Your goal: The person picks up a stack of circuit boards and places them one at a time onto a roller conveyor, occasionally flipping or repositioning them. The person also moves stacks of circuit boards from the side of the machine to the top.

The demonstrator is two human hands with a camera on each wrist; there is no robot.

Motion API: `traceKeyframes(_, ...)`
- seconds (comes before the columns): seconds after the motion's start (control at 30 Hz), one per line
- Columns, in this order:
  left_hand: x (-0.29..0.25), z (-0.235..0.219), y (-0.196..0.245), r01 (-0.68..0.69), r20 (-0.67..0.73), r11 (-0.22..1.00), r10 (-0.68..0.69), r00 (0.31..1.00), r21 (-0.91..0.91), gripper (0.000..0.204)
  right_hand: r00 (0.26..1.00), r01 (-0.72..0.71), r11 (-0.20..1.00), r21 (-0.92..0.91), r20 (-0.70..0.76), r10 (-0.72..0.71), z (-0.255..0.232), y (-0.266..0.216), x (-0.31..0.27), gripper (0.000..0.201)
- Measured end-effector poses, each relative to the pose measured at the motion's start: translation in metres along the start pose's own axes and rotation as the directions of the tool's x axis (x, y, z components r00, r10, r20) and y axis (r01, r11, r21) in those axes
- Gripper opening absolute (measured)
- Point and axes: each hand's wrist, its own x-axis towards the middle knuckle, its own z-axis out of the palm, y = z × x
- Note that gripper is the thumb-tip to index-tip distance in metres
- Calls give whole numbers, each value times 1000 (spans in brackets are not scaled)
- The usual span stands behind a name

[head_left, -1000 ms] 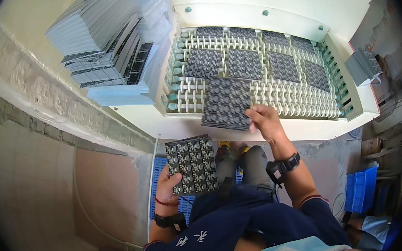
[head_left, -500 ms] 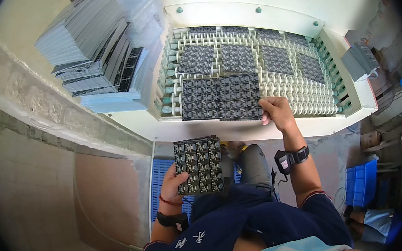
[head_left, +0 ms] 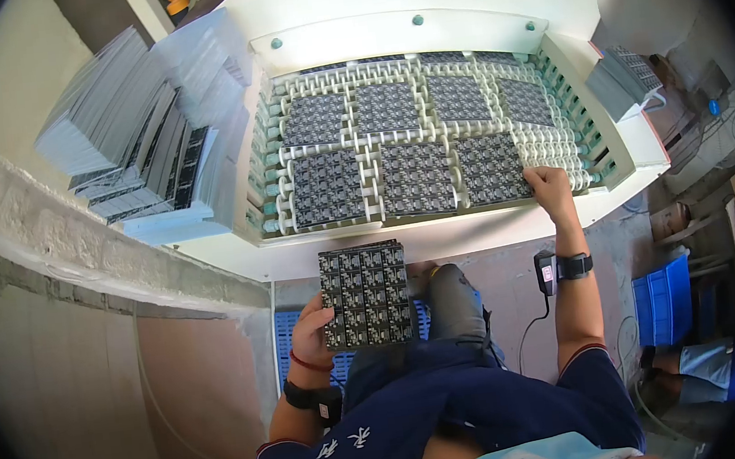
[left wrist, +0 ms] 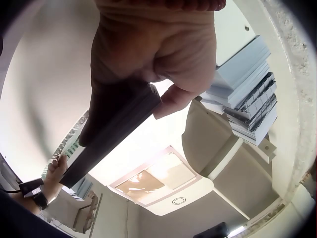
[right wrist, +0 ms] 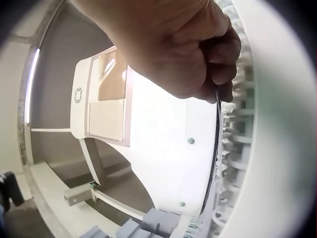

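My left hand [head_left: 311,329] holds a stack of black circuit boards [head_left: 366,297] low in front of the machine, thumb over the top board's left edge. In the left wrist view the stack [left wrist: 114,134] is seen edge-on in that hand [left wrist: 153,54]. Over the roller conveyor [head_left: 561,151], my right hand [head_left: 552,190] pinches the right edge of a circuit board [head_left: 491,167] in the front row. Its fingers are curled at the thin board edge [right wrist: 216,134] in the right wrist view, close over the white rollers [right wrist: 240,129]. Two boards lie left of it.
Behind the front row, more circuit boards [head_left: 386,108] lie on the rollers. A tall pile of boards and pale sheets [head_left: 120,130] stands left of the conveyor. Another pile [head_left: 621,86] stands right. A blue crate [head_left: 662,302] is on the floor.
My right hand has moved right along the conveyor. Boards it held overlapping over the left front now lie as three spaced boards in the front row. The left hand keeps its stack.
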Motion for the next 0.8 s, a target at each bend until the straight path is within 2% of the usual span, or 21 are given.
traceKeyframes(0.03, 4, 4, 1, 19, 55, 997, -15, 998, -71, 43, 992, 111, 966, -233, -35, -122, -3, 0, -1, 21)
traceKeyframes(0.1, 12, 5, -2, 15, 63, 998, -10, 998, -69, 43, 988, 95, 977, -191, -105, -117, 1, -8, -16, 19)
traceKeyframes(0.17, 22, 13, -6, 11, -14, 1000, -12, 1000, -15, 42, 963, 178, 980, -92, -190, -193, 7, -15, -29, 20)
traceKeyframes(0.2, 27, 14, -10, 7, -55, 1000, -7, 998, 4, 37, 987, 115, 993, 11, -118, -113, 13, -15, -37, 22)
traceKeyframes(0.23, 32, 15, -14, 11, -56, 1000, -10, 998, 8, 37, 997, 7, 986, 167, 75, -19, 16, -33, -51, 24)
traceKeyframes(0.27, 40, 16, -19, -12, -42, 999, 14, 999, 45, 35, 974, -21, 952, 306, 219, -49, 28, -31, -63, 25)
traceKeyframes(0.3, 48, 19, -24, -35, -26, 996, 37, 999, 80, 32, 925, -137, 903, 407, 378, -30, 38, -38, -79, 26)
traceKeyframes(0.33, 53, 24, -26, -26, -29, 997, 29, 999, 78, 30, 851, -259, 887, 382, 524, 23, 44, -54, -93, 26)
traceKeyframes(0.37, 57, 27, -31, -18, -21, 997, 19, 1000, 80, 30, 815, -241, 889, 391, 578, -33, 56, -56, -103, 26)
traceKeyframes(0.43, 64, 29, -38, -48, -36, 993, 52, 998, 108, 31, 832, -260, 875, 409, 555, -12, 68, -48, -109, 20)
traceKeyframes(0.5, 66, 31, -40, -58, -26, 992, 61, 998, 114, 33, 854, -358, 795, 489, 516, 68, 63, -38, -101, 21)
traceKeyframes(0.53, 63, 34, -37, -47, -35, 994, 51, 998, 100, 34, 891, -344, 798, 494, 441, 111, 50, -39, -94, 19)
traceKeyframes(0.57, 60, 34, -35, -37, -41, 996, 41, 998, 86, 35, 923, -293, 800, 524, 373, 94, 36, -28, -82, 17)
traceKeyframes(0.63, 54, 29, -29, -35, -45, 996, 39, 998, 87, 36, 988, -133, 831, 540, 139, 67, 3, 6, -51, 18)
traceKeyframes(0.67, 51, 26, -26, -38, -55, 995, 43, 998, 87, 36, 993, -114, 839, 531, 35, 113, -17, 12, -37, 20)
traceKeyframes(0.73, 46, 21, -24, -63, -67, 995, 69, 995, 84, 36, 987, -78, 893, 443, -93, 133, -55, 37, -5, 20)
traceKeyframes(0.8, 44, 18, -24, -92, -78, 992, 99, 992, 82, 36, 980, -74, 971, 225, -163, 112, -84, 61, 22, 20)
